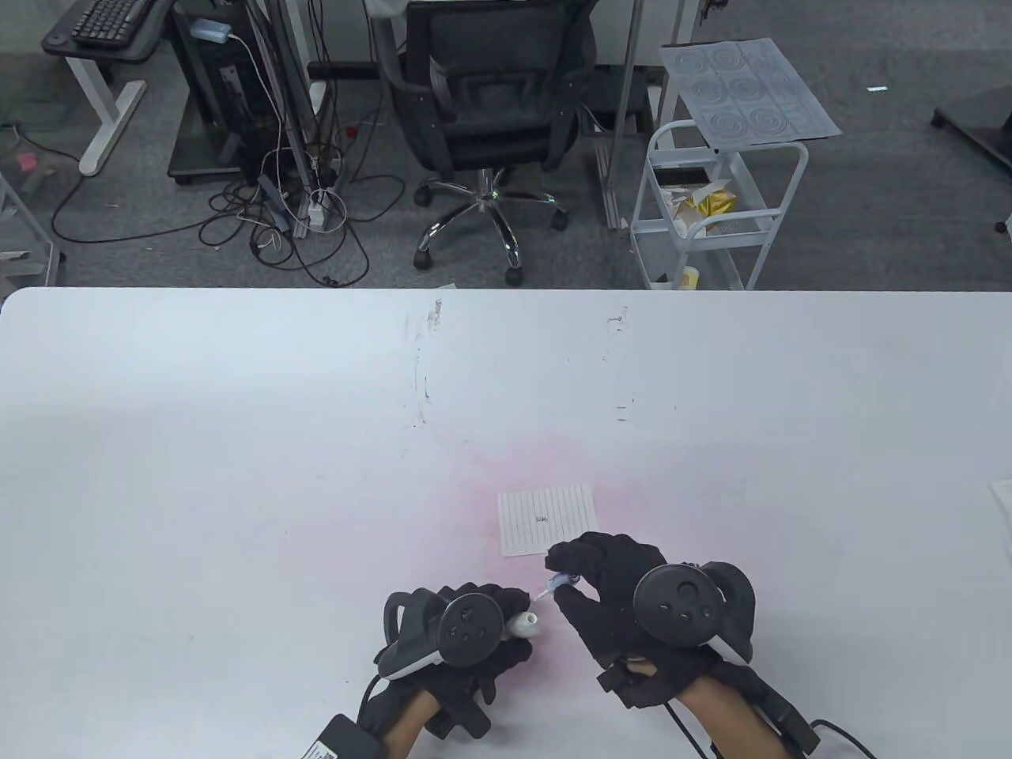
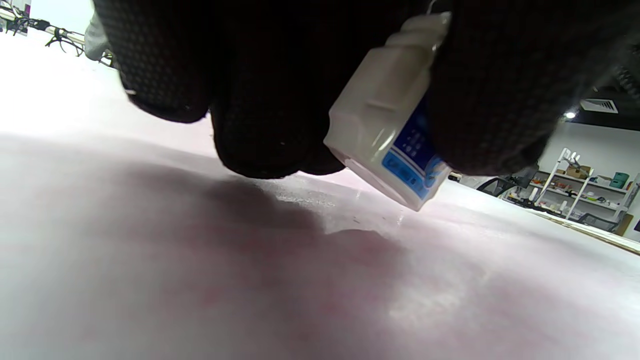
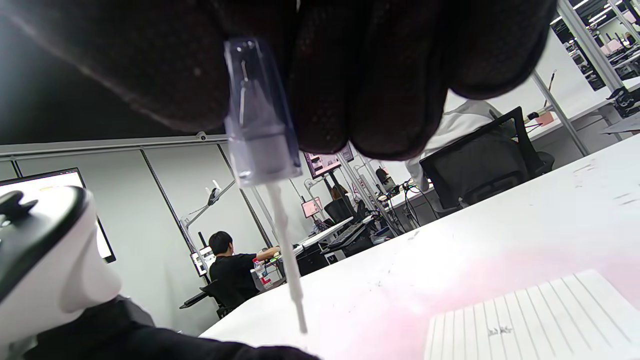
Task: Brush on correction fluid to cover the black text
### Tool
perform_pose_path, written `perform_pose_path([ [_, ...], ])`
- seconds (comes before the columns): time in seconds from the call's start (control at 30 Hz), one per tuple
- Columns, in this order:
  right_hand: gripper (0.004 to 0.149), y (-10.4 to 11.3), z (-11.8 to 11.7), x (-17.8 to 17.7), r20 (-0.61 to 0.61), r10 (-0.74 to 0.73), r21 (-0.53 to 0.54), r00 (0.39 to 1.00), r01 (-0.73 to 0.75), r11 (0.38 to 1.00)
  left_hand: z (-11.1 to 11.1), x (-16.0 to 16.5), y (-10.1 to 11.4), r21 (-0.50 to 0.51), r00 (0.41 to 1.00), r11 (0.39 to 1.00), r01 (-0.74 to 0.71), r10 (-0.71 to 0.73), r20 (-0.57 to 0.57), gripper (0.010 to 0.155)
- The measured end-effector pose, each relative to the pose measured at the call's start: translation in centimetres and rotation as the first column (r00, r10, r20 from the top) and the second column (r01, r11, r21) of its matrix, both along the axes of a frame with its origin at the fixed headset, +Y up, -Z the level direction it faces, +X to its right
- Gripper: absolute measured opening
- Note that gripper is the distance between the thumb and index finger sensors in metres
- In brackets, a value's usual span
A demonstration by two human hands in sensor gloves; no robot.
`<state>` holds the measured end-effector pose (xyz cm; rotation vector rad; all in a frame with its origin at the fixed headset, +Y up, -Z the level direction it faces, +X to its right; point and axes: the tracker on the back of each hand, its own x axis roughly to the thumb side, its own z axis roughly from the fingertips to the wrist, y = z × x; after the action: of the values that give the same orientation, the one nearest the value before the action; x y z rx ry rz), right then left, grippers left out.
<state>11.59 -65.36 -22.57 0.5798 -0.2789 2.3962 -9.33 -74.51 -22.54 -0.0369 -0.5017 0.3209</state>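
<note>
Left hand (image 1: 451, 640) grips bottle (image 2: 395, 135), tilted, neck open. Right hand (image 1: 624, 589) pinches brush cap (image 3: 260, 115). Paper (image 1: 548, 519) with black text (image 1: 542, 519) at 11 o'clock from right hand. Risks: tilted bottle spills; loaded brush drips before reaching text.

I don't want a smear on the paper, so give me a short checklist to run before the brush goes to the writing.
1. White correction fluid bottle gripped by left hand: ok.
2. Clear cap with white brush stem pinched by right hand: ok.
3. Brush out of the bottle: ok.
4. Small lined paper sheet flat on the white table, black text uncovered: ok.
5. Fluid on the brush tip: cannot tell.
</note>
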Motion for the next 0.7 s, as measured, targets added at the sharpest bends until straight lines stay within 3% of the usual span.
perform_pose_path([
  [0.37, 0.044, 0.05, -0.1, 0.1, 0.012, -0.005, -0.005, 1.0, 0.005, 1.0, -0.02, -0.53, 0.05, -0.002, 0.992, 0.992, 0.13, -0.13, -0.007, 0.06],
  [0.7, 0.045, 0.0, -0.19, 0.15, 0.018, -0.002, -0.009, 1.0, 0.002, 1.0, -0.04, -0.98, 0.07, 0.0, 0.991, 0.991, 0.137, -0.137, -0.008, 0.062],
])
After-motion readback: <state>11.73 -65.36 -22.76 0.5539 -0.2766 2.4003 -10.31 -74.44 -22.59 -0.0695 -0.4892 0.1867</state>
